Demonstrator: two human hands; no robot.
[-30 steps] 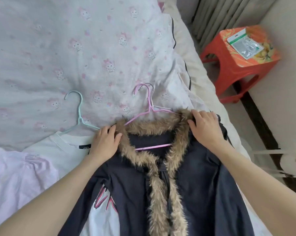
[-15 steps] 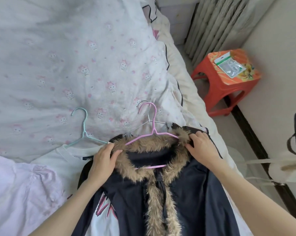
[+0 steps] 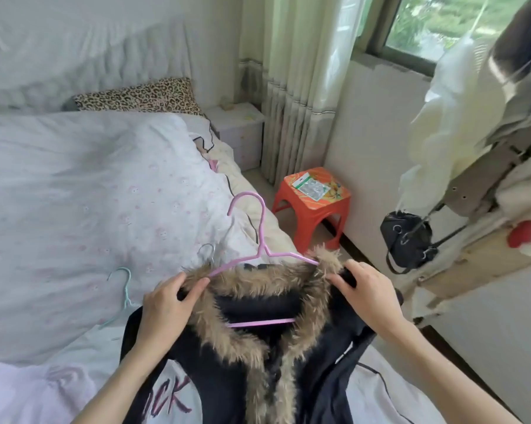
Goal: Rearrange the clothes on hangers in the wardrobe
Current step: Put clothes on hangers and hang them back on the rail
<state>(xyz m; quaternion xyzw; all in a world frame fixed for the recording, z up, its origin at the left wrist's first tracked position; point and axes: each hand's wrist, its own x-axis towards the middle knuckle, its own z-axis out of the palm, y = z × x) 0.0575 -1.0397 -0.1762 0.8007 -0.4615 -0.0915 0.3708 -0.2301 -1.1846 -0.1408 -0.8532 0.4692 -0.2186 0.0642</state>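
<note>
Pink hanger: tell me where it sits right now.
In the head view the pink hanger is centre frame, threaded into the fur-collared dark jacket held between the left hand and right hand, its hook pointing toward the red stool.

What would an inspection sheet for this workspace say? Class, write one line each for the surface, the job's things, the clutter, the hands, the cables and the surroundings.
Surface: bed with a white patterned quilt.
Job's things: dark fur-trimmed coat on a pink hanger; a teal hanger and a grey hanger lie on the quilt.
Clutter: leopard-print pillow; lilac garment at the near left.
Hands: left hand and right hand each grip a coat shoulder.
Cables: nothing seen.
Surroundings: orange stool bearing a packet; black bag; clothes hanging at right; curtain; window.
</note>
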